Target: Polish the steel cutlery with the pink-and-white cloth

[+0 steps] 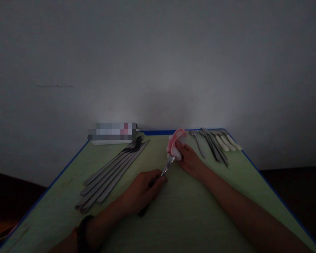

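Observation:
My left hand is closed around the dark handle of a piece of cutlery. Its shiny metal neck points away from me, and its far end is hidden in a pink and white cloth, so I cannot tell which kind it is. That cloth is folded around the metal end and gripped by my right hand. Beside my left hand lies a fanned row of long metal cutlery, with what look like fork heads at the far end.
Right of the cloth, a small fork or spoon lies near several metal pieces and white-handled cutlery. A blurred box-like thing stands at the back left. The green tabletop has a blue edge and meets a wall.

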`<state>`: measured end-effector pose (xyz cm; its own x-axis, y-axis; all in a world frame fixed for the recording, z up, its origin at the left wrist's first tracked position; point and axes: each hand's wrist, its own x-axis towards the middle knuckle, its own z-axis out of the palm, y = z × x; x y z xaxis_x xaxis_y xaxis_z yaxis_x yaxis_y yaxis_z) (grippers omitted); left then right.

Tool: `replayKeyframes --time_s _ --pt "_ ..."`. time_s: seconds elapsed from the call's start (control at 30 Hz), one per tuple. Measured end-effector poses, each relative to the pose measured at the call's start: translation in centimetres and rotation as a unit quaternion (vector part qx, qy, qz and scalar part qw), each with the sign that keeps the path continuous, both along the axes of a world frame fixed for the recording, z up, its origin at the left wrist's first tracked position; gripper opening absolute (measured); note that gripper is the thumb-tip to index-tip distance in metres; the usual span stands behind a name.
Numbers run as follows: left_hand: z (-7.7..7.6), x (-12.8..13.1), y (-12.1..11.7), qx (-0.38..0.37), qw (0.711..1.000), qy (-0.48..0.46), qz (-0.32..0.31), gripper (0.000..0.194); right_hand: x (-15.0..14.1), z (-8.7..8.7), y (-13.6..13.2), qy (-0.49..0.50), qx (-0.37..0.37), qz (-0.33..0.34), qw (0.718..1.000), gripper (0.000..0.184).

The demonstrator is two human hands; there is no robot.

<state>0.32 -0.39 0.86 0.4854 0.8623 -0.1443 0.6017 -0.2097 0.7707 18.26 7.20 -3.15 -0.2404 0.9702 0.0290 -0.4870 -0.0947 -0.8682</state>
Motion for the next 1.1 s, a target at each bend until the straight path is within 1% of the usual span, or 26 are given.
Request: replayKeyframes --time_s 0.1,0.2,0.3,0.4,0.5,0.6,0.73,0.8,0.87,0.9,0.93,1.0,1.1 --pt "-0.3 0.0 0.0 -0.021 1.0 0.001 0.008 0.037 0.0 0.2 -0.1 0.044 -0.01 0.036 0.998 0.028" --pt "-0.5 -0.1 0.0 -0.005 1.0 -0.002 0.007 0.038 -0.2 0.3 -0.1 0.062 -0.021 0.042 0.997 0.027" --pt "-0.5 -0.2 0.1 0.004 1.0 0.004 0.009 0.037 -0.3 0.5 0.2 0.077 -0.048 0.003 0.996 0.029" --pt "-0.5 -0.1 0.2 0.028 0.999 0.019 -0.005 0.035 -0.5 0.9 0.4 0.109 -0.078 -0.04 0.99 0.035" --pt "-0.5 0.1 0.2 0.051 0.998 0.032 -0.011 0.035 -0.6 1.2 0.4 0.12 -0.086 -0.055 0.987 0.035" --pt "-0.4 0.1 0.1 0.043 0.998 0.034 -0.011 0.036 -0.6 1.2 0.0 0.044 -0.036 -0.046 0.997 0.036" --pt "-0.3 -0.1 0.2 0.014 1.0 0.011 -0.006 0.038 -0.4 1.1 -0.8 -0.052 0.021 -0.032 0.998 0.044" --pt "-0.4 -0.2 0.3 0.011 1.0 -0.001 0.009 0.038 -0.5 1.2 -1.2 -0.148 0.049 -0.02 0.987 0.048" --pt "-0.5 -0.3 0.5 0.016 0.999 -0.014 0.023 0.036 -0.5 1.2 -1.6 -0.257 0.078 -0.001 0.963 0.05" --pt "-0.5 -0.4 0.5 0.02 0.999 -0.02 0.027 0.034 -0.6 1.1 -1.7 -0.29 0.086 0.008 0.953 0.05" --pt "-0.4 -0.4 0.6 0.022 0.999 -0.025 0.029 0.033 -0.6 1.1 -1.8 -0.307 0.091 0.018 0.947 0.05" --pt "-0.2 -0.3 0.6 0.024 0.999 -0.026 0.026 0.033 -0.6 1.2 -1.9 -0.302 0.088 0.022 0.949 0.051" --pt "0.1 -0.2 0.4 0.02 1.0 -0.012 0.011 0.036 -0.5 1.4 -1.6 -0.251 0.053 -0.028 0.966 0.056"
